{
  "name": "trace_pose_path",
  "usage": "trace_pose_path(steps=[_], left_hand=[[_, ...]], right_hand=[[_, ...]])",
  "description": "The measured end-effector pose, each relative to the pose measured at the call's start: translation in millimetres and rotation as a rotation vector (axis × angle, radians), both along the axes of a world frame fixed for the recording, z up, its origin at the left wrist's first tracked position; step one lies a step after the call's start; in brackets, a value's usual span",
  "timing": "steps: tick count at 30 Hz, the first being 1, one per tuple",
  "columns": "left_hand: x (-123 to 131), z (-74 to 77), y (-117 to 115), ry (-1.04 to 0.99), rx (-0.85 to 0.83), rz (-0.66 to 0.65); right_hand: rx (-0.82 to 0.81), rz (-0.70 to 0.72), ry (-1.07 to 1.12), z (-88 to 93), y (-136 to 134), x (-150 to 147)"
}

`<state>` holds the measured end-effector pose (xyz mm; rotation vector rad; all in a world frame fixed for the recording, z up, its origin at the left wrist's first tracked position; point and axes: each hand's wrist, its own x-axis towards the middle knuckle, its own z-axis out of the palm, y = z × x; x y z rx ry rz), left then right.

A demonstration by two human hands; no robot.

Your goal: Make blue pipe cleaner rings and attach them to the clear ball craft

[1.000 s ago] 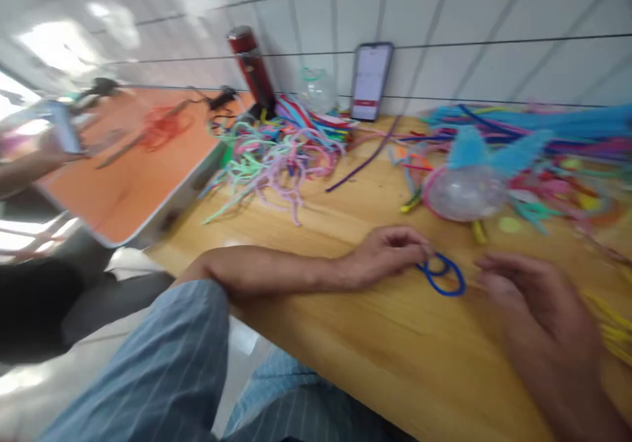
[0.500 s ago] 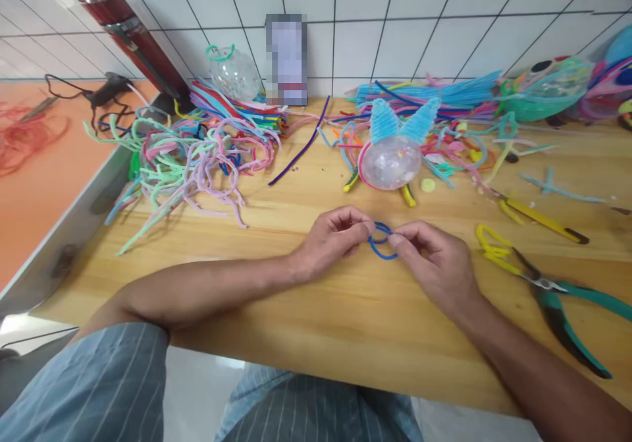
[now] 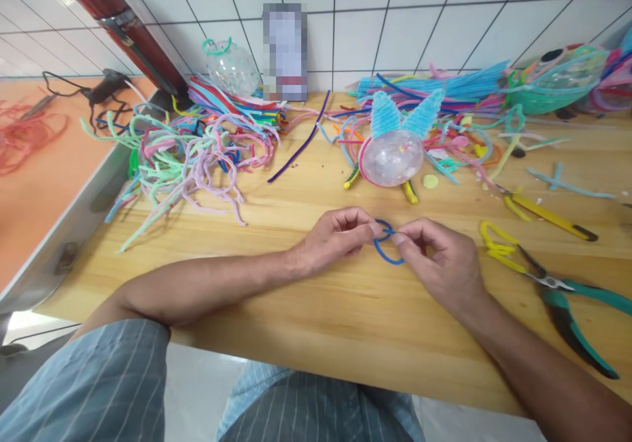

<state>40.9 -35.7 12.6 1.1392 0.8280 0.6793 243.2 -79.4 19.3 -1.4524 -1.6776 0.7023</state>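
Note:
Between my two hands is a blue pipe cleaner (image 3: pixel 390 257), bent into loops that cross each other. My left hand (image 3: pixel 343 234) pinches it from the left with thumb and forefinger. From the other side my right hand (image 3: pixel 439 254) grips it the same way, its fingertips close to the left ones. Just beyond the hands sits a clear, rounded ball (image 3: pixel 395 159) with light-blue pipe-cleaner ears (image 3: pixel 385 114), a pink band along one edge and yellow-green feet.
Green-handled pliers (image 3: pixel 550 282) lie at right beside a bent yellow pipe cleaner (image 3: pixel 498 244) and a yellow cutter (image 3: pixel 553 216). Tangled pastel pipe cleaners (image 3: pixel 197 165) cover the left. A phone (image 3: pixel 285 53) leans on the tiled wall near a dark red cylinder (image 3: pixel 128 37).
The lower blue loop hangs slightly lower and further right, and the crossing strands have shifted between my fingertips. My right hand has moved a little to the right.

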Motion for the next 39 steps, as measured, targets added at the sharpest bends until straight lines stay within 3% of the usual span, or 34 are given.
trace_pose_path(steps=[6, 13, 27, 39], left_hand=[[-1, 2.5, 0, 0.042, 0.019, -0.022], [-2, -9.1, 1, 0.037, 0.057, 0.046], [-1, -5.2, -1, 0.065, 0.057, 0.032], [0, -6.2, -1, -0.025, 0.048, 0.072]], right_hand=[[0.022, -0.019, -0.030, -5.8, 1, 4], [0.001, -0.004, 0.037, -7.1, 1, 6], [0.069, -0.003, -0.046, -0.3, 1, 4], [0.014, -0.023, 0.010, -12.1, 0, 8]])
